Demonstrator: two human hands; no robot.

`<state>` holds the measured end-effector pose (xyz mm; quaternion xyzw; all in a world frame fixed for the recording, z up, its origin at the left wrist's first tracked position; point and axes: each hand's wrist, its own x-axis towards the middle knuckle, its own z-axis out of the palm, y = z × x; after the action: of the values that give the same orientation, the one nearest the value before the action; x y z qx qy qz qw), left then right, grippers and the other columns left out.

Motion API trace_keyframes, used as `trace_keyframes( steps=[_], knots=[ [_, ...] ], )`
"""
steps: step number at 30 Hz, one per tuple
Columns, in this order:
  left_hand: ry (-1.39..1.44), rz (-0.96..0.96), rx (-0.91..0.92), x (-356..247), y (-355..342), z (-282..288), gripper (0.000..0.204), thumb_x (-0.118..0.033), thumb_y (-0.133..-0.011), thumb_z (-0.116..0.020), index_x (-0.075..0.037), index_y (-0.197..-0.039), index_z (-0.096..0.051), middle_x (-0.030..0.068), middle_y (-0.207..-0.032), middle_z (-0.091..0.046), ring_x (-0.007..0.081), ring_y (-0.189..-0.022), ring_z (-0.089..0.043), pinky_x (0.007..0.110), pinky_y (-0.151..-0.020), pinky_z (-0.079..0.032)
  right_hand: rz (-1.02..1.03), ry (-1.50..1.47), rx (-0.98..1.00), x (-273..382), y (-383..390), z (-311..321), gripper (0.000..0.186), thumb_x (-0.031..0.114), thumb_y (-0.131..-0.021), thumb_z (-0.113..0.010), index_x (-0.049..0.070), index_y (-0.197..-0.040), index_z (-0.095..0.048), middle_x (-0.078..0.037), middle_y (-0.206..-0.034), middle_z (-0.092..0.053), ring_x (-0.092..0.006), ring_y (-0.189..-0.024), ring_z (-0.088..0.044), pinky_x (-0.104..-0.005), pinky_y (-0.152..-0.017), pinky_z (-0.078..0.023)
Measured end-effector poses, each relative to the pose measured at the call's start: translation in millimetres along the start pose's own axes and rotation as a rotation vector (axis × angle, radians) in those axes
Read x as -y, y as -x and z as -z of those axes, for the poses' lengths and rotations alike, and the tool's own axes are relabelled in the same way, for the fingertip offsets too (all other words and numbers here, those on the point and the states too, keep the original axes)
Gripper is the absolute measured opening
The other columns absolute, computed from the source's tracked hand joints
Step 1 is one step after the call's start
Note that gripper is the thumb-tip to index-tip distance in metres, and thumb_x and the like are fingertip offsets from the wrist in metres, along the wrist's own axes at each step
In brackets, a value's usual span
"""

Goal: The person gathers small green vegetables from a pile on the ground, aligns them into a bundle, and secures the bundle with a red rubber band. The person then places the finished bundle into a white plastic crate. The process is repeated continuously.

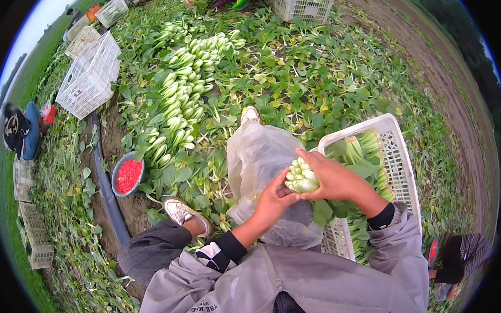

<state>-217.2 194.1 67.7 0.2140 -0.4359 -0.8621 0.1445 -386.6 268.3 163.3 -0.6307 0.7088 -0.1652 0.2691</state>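
Observation:
A bunch of bok choy (301,176), its pale stem ends pointing up toward me, sits between my two hands above my lap. My right hand (338,178) wraps round its right side, with the thumb and fingers closed on it. My left hand (273,199) grips the lower left side, its fingertips partly hidden. Green leaves show beneath the right hand. Right beside me stands a white plastic crate (396,144) with more bok choy bunches (367,146) inside, some tied with bands. Translucent plastic sheeting (250,156) covers one of my legs.
Loose bok choy (186,86) lies in a long row ahead. A bowl (116,174) of small red pieces rests left, beside a dark hose (105,185). White crates (90,74) stand far left, another crate (300,6) ahead. Other people (23,130) work at the edges.

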Motion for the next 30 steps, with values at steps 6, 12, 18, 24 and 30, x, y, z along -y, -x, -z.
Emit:
trace_keyframes(
  steps=[6, 12, 18, 24, 30],
  knots=[
    [0.02, 0.001, 0.036, -14, -12, -6, 0.07, 0.011, -0.082, -0.056, -0.001, -0.144, -0.026, 0.0107, -0.13, -0.045, 0.0175, -0.112, -0.054, 0.029, -0.091, -0.048, 0.044, 0.106, -0.174, 10, 6, -6, 0.094, 0.02, -0.062, -0.082, 0.0, -0.139, -0.031, -0.022, -0.118, -0.05, -0.0371, -0.107, -0.051, -0.0409, -0.091, -0.044],
    [-0.19, -0.109, 0.198, 1, -36, 21, 0.068, 0.01, -0.08, -0.055, -0.005, -0.143, -0.032, 0.0069, -0.121, -0.052, 0.0155, -0.111, -0.055, 0.029, -0.092, -0.047, -0.027, 0.179, -0.529, 3, 8, -59, 0.09, 0.009, -0.056, -0.081, -0.002, -0.133, -0.036, -0.02, -0.117, -0.051, -0.0383, -0.106, -0.051, -0.0436, -0.089, -0.045],
    [-0.432, -0.136, 0.114, -29, -76, 128, 0.046, 0.0, -0.083, -0.06, -0.008, -0.127, -0.054, 0.0044, -0.105, -0.058, 0.0116, -0.093, -0.058, 0.025, -0.084, -0.048, -0.183, 0.295, -0.61, 8, 6, -72, 0.09, 0.003, -0.055, -0.08, 0.001, -0.134, -0.037, -0.019, -0.118, -0.05, -0.0377, -0.107, -0.051, -0.0422, -0.09, -0.044],
    [-1.137, -0.153, -0.822, -32, -71, 404, 0.028, -0.003, -0.077, -0.056, -0.006, -0.104, -0.064, 0.013, -0.091, -0.064, 0.0273, -0.083, -0.061, 0.035, -0.075, -0.049, -0.24, 0.282, -0.66, -15, 5, -76, 0.081, 0.002, -0.063, -0.074, -0.002, -0.134, -0.034, -0.022, -0.12, -0.046, -0.0397, -0.11, -0.048, -0.0434, -0.095, -0.041],
    [-1.515, -0.295, -0.98, -74, -78, 513, 0.026, 0.0, -0.077, -0.054, -0.008, -0.098, -0.067, 0.015, -0.097, -0.059, 0.0338, -0.09, -0.057, 0.042, -0.078, -0.046, -0.324, 0.292, -0.66, -44, 18, -82, 0.086, 0.004, -0.064, -0.07, -0.003, -0.138, -0.026, -0.023, -0.129, -0.039, -0.038, -0.119, -0.041, -0.045, -0.103, -0.033]
  ],
)
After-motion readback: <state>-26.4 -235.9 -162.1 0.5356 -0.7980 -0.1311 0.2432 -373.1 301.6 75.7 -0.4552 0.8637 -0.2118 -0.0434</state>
